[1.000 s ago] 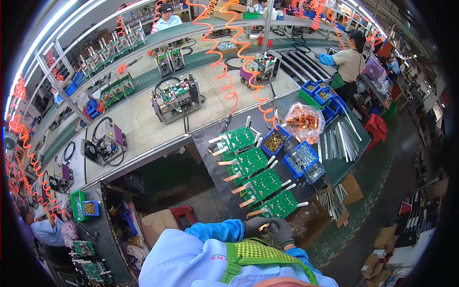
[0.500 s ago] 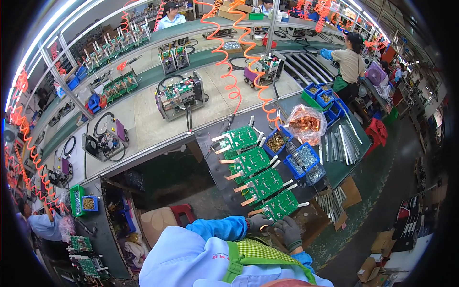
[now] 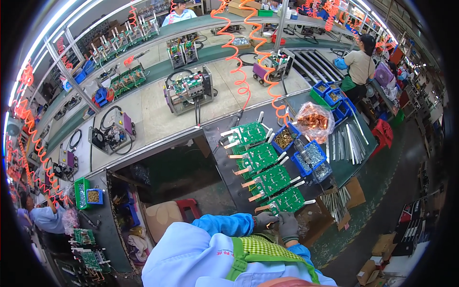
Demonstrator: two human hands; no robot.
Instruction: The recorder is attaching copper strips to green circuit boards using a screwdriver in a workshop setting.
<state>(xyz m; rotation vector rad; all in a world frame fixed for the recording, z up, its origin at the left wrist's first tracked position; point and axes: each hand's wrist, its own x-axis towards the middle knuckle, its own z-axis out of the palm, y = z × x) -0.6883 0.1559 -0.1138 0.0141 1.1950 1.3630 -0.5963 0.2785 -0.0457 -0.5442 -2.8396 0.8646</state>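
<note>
My left hand [image 3: 265, 220], in a grey glove, is curled at the near edge of the nearest green circuit board [image 3: 289, 200]. A small pale bit shows at its fingertips, too small to name. Beside it my right hand [image 3: 289, 226], also gloved, has its fingers drawn together against the same edge; what they pinch, if anything, is hidden. Behind that board lie a second circuit board [image 3: 271, 181], a third circuit board [image 3: 258, 158] and a far circuit board [image 3: 247, 134] in a row. Copper strips stick out on the left of the boards, silvery bars on the right.
Right of the boards stand a blue bin of brass parts [image 3: 284, 137], a blue bin of silvery screws [image 3: 313, 155], a bag of copper pieces [image 3: 314, 121] and metal bars [image 3: 348, 143]. Orange coiled hoses [image 3: 264, 62] hang ahead. A red stool [image 3: 189, 209] stands at left.
My right hand has turned and drawn its spread fingers together, closer to my left hand at the board's edge. The whole view has shifted slightly, moving the scene right.
</note>
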